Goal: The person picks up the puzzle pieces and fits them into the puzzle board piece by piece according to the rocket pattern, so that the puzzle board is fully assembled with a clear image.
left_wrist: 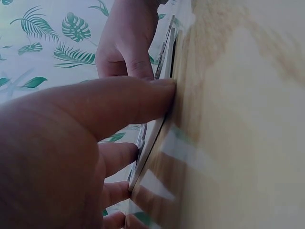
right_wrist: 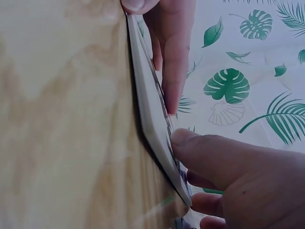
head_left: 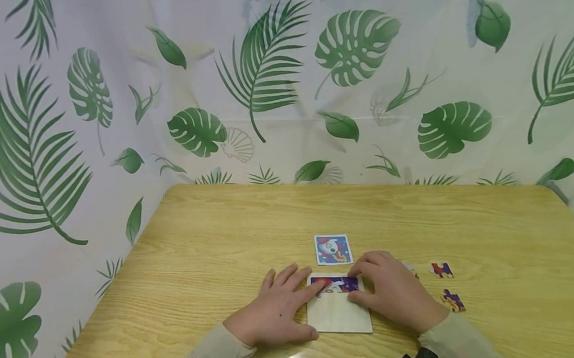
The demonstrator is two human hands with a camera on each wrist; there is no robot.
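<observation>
A square white puzzle tray (head_left: 339, 315) lies on the table, with joined purple and red jigsaw pieces along its far side. My left hand (head_left: 279, 309) spreads over the tray's left side, its index finger resting on the pieces and its thumb by the near left corner. In the left wrist view, that thumb (left_wrist: 128, 100) touches the tray's edge. My right hand (head_left: 394, 288) has thumb and index finger at the near and far sides of a purple puzzle piece (head_left: 350, 284) at the tray's right, pinching it. The right thumb (right_wrist: 205, 150) partly hides the piece.
Beyond the tray lies a small picture card (head_left: 333, 249) showing a white rocket on blue. Right of my right hand are a red and purple piece (head_left: 442, 270), an orange and purple piece (head_left: 452, 301), and another partly hidden piece. A leaf-patterned curtain (head_left: 280, 89) borders the wooden table (head_left: 210, 235).
</observation>
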